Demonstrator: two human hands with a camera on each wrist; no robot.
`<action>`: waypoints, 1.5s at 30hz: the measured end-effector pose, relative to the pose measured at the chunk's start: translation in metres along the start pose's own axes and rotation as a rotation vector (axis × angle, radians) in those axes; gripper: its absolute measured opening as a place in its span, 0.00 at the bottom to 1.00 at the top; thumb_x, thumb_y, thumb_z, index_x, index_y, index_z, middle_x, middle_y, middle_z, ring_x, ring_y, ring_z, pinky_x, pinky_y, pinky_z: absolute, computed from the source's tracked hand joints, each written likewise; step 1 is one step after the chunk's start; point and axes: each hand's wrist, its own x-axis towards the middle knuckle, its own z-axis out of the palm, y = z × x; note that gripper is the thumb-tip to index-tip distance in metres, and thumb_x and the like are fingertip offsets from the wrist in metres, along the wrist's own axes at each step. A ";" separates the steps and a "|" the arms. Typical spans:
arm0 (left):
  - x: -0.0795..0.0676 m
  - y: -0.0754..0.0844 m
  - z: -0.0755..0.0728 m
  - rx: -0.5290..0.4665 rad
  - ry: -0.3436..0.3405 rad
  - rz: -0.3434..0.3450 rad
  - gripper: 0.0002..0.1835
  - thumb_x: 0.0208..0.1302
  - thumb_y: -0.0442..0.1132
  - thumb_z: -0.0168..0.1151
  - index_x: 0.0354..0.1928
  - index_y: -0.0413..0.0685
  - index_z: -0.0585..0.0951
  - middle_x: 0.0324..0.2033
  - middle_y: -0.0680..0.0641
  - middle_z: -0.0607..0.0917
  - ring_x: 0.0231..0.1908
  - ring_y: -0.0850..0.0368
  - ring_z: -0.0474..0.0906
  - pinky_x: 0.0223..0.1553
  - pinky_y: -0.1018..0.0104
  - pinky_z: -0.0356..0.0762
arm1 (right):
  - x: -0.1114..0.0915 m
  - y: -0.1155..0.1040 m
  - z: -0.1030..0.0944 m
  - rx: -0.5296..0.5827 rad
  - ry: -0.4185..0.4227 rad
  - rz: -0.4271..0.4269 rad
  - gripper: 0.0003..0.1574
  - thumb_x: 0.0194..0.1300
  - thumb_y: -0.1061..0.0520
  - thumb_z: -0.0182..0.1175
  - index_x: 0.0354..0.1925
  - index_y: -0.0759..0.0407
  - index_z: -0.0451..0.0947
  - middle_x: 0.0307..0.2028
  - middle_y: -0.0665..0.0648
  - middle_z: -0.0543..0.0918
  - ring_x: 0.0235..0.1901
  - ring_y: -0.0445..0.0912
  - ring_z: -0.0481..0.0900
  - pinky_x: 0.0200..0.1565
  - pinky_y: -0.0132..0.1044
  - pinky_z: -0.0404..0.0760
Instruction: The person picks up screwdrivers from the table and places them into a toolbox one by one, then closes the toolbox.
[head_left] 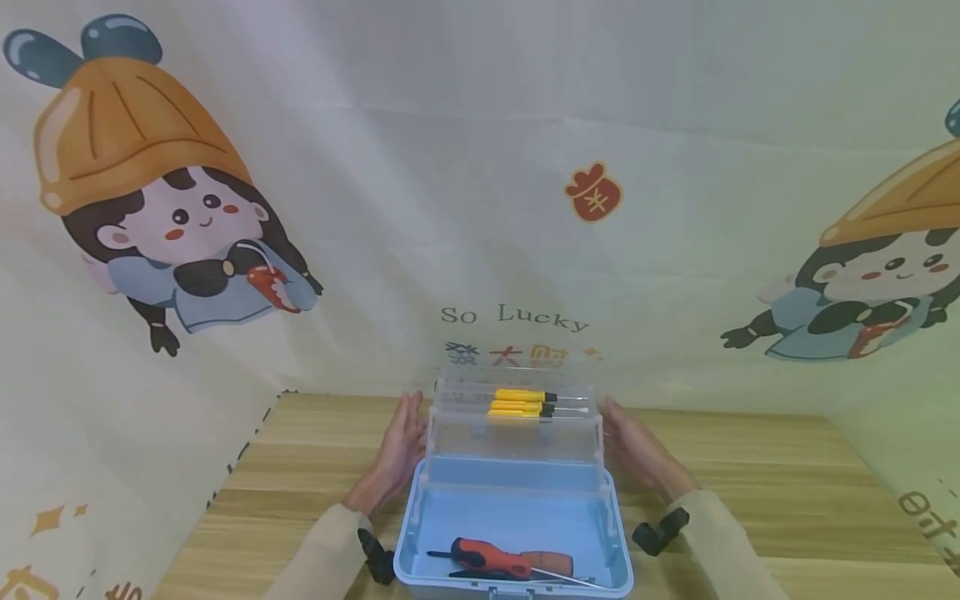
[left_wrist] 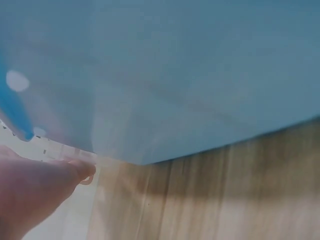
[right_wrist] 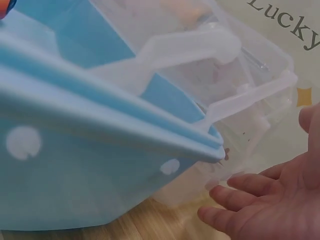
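A light blue toolbox [head_left: 517, 515] stands unlidded on the table, its clear plastic trays [head_left: 465, 437] swung up at the back. Yellow-handled screwdrivers [head_left: 517, 407] lie in the upper tray. On the box floor rests a red-and-black screwdriver [head_left: 491, 557], beside an orange-red handle [head_left: 549, 563] and other partly hidden tools. My left hand [head_left: 396, 454] is at the left rear side, fingers extended; any contact is unclear. On the opposite side, my right hand [head_left: 643, 450] has its fingers spread, and the right wrist view shows a gap between them and the box.
A wood-grain table [head_left: 757, 492] extends to both sides of the toolbox. Behind it hangs a pale cloth backdrop [head_left: 420, 192] with printed cartoon figures and lettering. Black wrist mounts [head_left: 660, 532] sit at both cuffs, near the box's sides.
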 end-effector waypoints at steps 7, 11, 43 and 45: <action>-0.001 0.001 0.000 0.003 -0.010 0.028 0.43 0.72 0.69 0.16 0.77 0.51 0.27 0.76 0.30 0.38 0.76 0.33 0.36 0.74 0.39 0.36 | -0.002 -0.003 0.000 0.016 0.034 -0.006 0.53 0.77 0.32 0.24 0.75 0.74 0.28 0.75 0.76 0.39 0.75 0.67 0.40 0.74 0.56 0.45; -0.001 0.002 0.000 -0.029 -0.021 0.046 0.42 0.72 0.68 0.16 0.77 0.51 0.26 0.76 0.29 0.39 0.75 0.32 0.38 0.74 0.39 0.37 | -0.003 -0.004 -0.001 0.009 0.054 -0.017 0.52 0.78 0.33 0.24 0.75 0.74 0.28 0.76 0.75 0.38 0.75 0.67 0.39 0.75 0.57 0.45; -0.003 0.018 0.000 -0.004 -0.041 0.129 0.40 0.74 0.66 0.18 0.78 0.51 0.31 0.76 0.33 0.43 0.76 0.37 0.35 0.75 0.40 0.33 | -0.015 -0.024 0.000 -0.066 0.097 -0.129 0.49 0.79 0.35 0.24 0.76 0.71 0.33 0.75 0.73 0.46 0.74 0.67 0.47 0.75 0.58 0.46; -0.004 0.020 0.000 -0.001 -0.036 0.130 0.40 0.74 0.66 0.19 0.78 0.52 0.32 0.77 0.33 0.43 0.77 0.37 0.34 0.75 0.40 0.32 | -0.016 -0.026 0.000 -0.067 0.099 -0.128 0.49 0.78 0.34 0.25 0.76 0.71 0.34 0.75 0.72 0.46 0.74 0.66 0.48 0.75 0.57 0.46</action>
